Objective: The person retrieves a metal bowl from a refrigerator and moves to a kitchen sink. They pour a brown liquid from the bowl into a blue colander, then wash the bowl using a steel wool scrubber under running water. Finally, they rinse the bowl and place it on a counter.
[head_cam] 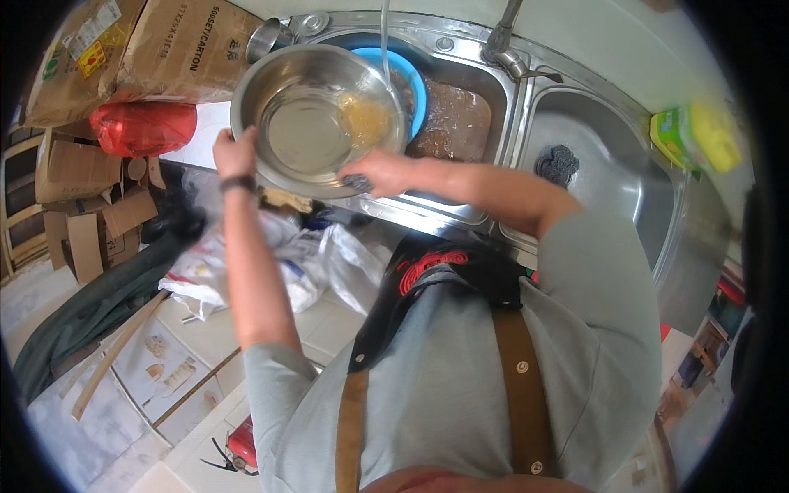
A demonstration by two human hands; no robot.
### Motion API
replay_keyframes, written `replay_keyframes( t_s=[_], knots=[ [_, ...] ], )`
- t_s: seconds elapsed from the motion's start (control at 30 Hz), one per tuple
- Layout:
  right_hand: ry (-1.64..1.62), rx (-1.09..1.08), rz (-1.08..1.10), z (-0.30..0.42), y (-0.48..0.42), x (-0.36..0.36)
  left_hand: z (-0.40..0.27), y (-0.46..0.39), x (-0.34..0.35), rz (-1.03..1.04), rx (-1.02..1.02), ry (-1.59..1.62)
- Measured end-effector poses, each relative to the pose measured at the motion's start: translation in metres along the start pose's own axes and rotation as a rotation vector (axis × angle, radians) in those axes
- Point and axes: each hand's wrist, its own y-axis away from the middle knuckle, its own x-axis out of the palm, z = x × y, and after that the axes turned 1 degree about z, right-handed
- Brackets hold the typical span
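A large stainless steel basin (pixel 296 175) sits tilted over the left part of the double sink, with a yellowish wet patch (pixel 365 120) inside it. My left hand (pixel 235 153) grips the basin's left rim, thumb on top. In my right hand (pixel 385 172) is a grey metal scouring pad (pixel 356 182), pressed to the near rim of the basin. A thin stream of water (pixel 386 49) falls at the basin's right side. Partly hidden behind the basin is a blue plastic bowl (pixel 419 92).
Brownish water (pixel 459 117) stands in the left sink bowl. A dark scouring pad (pixel 558 165) lies in the right bowl, below the faucet (pixel 508 55). Cartons (pixel 179 49), a red plastic bag (pixel 145 128) and a metal cup (pixel 268 40) are at left; a yellow-green jug (pixel 693 137) is at right.
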Motion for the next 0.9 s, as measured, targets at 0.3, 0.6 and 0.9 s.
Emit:
replay_keyframes(
  t_s=[0.3,0.6,0.9],
  knots=[
    [-0.161,-0.268,-0.107,-0.023,0.001,0.017,0.001,0.041,0.011,-0.136,0.165,-0.179],
    [-0.207,0.074,-0.116,0.022,-0.013,0.006,-0.013,0.077,0.041,-0.158,0.226,-0.253],
    [0.202,0.041,0.095,-0.038,0.015,-0.011,-0.034,0.030,-0.003,0.053,0.111,-0.015]
  ],
)
